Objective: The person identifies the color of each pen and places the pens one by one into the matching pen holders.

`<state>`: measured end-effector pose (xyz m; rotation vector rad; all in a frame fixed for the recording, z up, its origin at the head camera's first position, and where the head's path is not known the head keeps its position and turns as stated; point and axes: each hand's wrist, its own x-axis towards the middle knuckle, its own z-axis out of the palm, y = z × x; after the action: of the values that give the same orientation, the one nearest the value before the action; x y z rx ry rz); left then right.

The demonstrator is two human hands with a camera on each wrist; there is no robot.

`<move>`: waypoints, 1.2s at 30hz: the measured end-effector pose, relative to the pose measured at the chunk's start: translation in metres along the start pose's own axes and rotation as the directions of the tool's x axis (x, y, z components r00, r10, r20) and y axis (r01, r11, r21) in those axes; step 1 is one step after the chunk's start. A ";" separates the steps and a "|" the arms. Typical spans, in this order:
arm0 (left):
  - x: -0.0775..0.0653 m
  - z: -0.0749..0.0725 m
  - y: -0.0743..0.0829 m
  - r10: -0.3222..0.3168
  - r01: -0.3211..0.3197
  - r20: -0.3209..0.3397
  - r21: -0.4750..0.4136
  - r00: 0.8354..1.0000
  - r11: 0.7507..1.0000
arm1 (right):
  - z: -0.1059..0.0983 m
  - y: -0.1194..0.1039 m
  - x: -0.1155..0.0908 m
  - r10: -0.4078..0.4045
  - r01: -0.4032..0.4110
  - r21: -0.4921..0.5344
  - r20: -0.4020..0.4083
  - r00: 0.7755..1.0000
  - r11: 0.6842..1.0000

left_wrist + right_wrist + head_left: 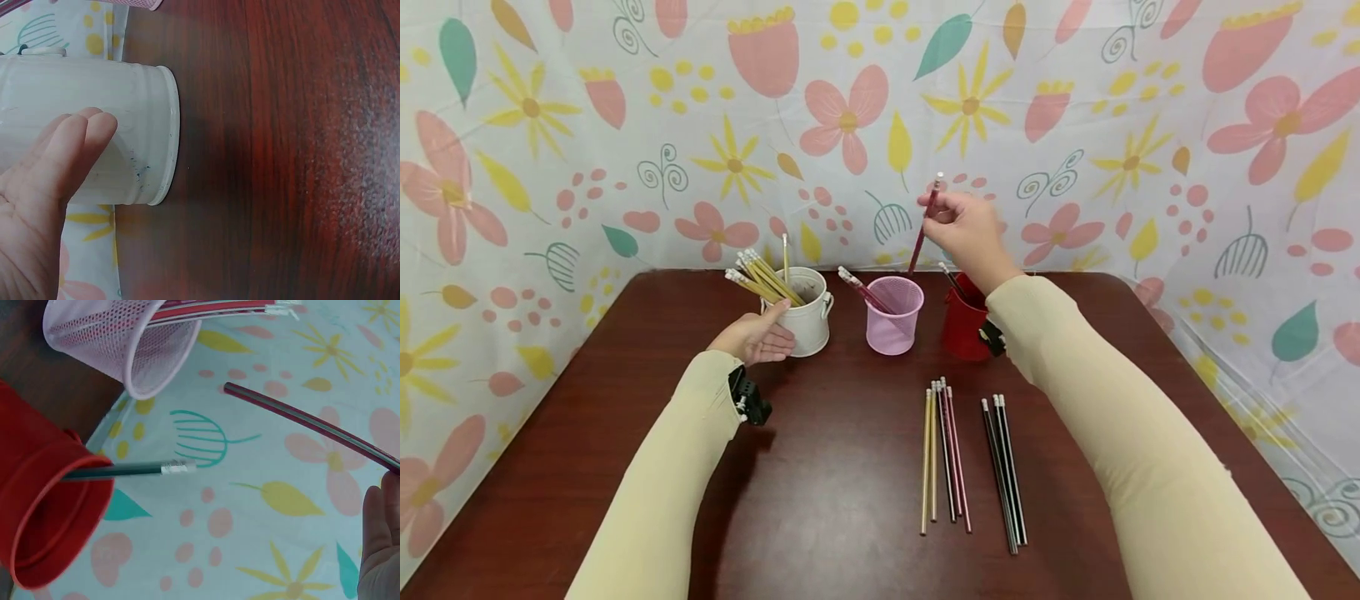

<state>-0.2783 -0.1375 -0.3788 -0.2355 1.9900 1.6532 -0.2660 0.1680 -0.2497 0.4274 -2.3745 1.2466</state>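
My right hand (966, 233) pinches a dark red striped pencil (306, 425) near its eraser end. The pencil slants downward, its lower end just above the back rim of the pink mesh pencil cup (891, 336), which holds several red pencils (219, 311). Along the side of the white bucket (119, 94) rest the straight fingers of my left hand (756, 335), with the thumb up near its rim. Several yellow pencils (767, 275) lean in that bucket. Below my right wrist stands a red bucket (53, 481) with a black pencil (119, 470) poking out.
On the brown table (827, 467) lie two loose groups of pencils: yellow, dark and red ones (953, 450) together, and black ones (1006, 475) further right. A floral cloth (850, 100) hangs right behind the table's back edge.
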 end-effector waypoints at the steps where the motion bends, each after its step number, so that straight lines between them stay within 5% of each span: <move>1: 0.000 0.000 0.000 0.000 0.000 0.000 0.001 1.000 1.000 | 0.004 0.001 0.000 0.002 -0.002 -0.002 0.023 1.000 1.000; 12: 0.000 0.000 0.001 0.001 -0.001 -0.004 0.016 1.000 1.000 | 0.045 0.027 -0.019 -0.005 0.050 -0.183 0.238 0.971 0.982; 18: -0.002 0.001 0.000 -0.003 0.003 -0.010 0.024 1.000 1.000 | 0.056 0.045 -0.027 -0.036 0.085 -0.195 0.243 0.969 0.977; 27: -0.002 0.002 0.003 0.021 -0.020 -0.011 0.033 1.000 0.999 | 0.077 0.062 -0.032 0.022 0.049 -0.249 0.275 0.961 0.967; 36: -0.002 0.002 -0.001 0.017 -0.016 -0.008 0.030 1.000 0.999 | 0.095 0.068 -0.036 0.142 -0.060 -0.276 0.288 0.947 0.959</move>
<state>-0.2753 -0.1357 -0.3784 -0.2159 2.0262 1.6344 -0.2874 0.1295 -0.3635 0.4428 -2.8121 0.9375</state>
